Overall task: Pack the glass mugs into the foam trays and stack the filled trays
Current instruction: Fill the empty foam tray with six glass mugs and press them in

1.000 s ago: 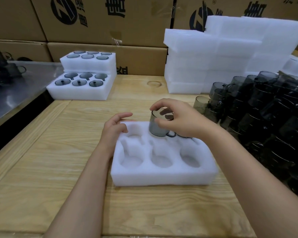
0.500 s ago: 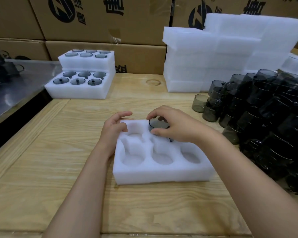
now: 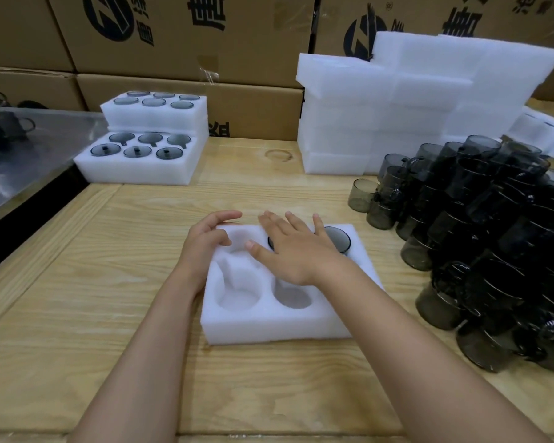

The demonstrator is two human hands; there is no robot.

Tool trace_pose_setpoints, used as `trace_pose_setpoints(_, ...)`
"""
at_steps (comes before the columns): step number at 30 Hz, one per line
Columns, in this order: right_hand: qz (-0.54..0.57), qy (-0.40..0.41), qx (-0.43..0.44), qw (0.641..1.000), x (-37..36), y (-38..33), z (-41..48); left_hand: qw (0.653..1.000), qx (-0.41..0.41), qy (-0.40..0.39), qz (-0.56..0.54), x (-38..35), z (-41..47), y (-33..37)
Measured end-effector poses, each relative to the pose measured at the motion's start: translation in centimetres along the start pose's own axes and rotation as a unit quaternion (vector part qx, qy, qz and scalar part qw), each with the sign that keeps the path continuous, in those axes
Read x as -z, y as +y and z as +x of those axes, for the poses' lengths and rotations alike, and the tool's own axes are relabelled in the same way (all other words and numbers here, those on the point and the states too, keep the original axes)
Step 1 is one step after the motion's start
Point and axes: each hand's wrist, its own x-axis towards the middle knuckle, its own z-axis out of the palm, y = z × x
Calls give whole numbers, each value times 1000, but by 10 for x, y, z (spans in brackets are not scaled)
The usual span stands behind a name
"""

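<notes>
One even, straight-down press would probably seat it best: the right hand lay flat, fingers spread, on a smoky grey glass mug in the back-middle well of the white six-well foam tray, while the left hand, fingers relaxed, steadied the far-left corner. A second mug sat flush in the back-right well.

There is only the one view, worn on the person's head, looking forward and down over the worktop. It sits close above the foam tray, both forearms running in from the bottom edge, with cardboard cartons closing off the far side.
</notes>
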Motion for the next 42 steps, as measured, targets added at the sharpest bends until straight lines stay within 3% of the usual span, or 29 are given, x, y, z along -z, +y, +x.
trace_pose_setpoints(6, 6, 19, 7, 1000, -4, 2, -1, 1000, 3, -4, 2, 1, 1, 0)
trace_pose_setpoints(9, 62, 39, 23, 997, -3, 2, -4, 1000, 9, -5, -13, 1, 1, 0)
trace_pose_setpoints(12, 184, 187, -35, 964, 16, 13, -1, 1000, 13, -1, -24, 1, 3, -1)
trace_pose_setpoints(14, 98, 346, -144, 922, 39, 34, 7, 1000, 12, 0, -24, 1, 3, -2)
trace_pose_setpoints(15, 35, 388, -199, 899, 51, 48, 11, 1000, 11, 0, -21, 1, 4, -2)
trace_pose_setpoints(19, -107, 329, -341, 874, 78, 96, 15, 1000, 9, -2, -27, 1, 4, -2)
trace_pose_setpoints(23, -150, 299, -370, 867, 91, 128, 11, 1000, 13, 1, -25, 1, 4, -3)
trace_pose_setpoints(28, -188, 170, -418, 872, 104, 146, 8, 1000, 12, 6, -15, 2, 4, -3)
trace_pose_setpoints(42, -214, 279, -404, 844, 113, 151, 1, 1000, 15, 7, -10, 2, 4, -3)
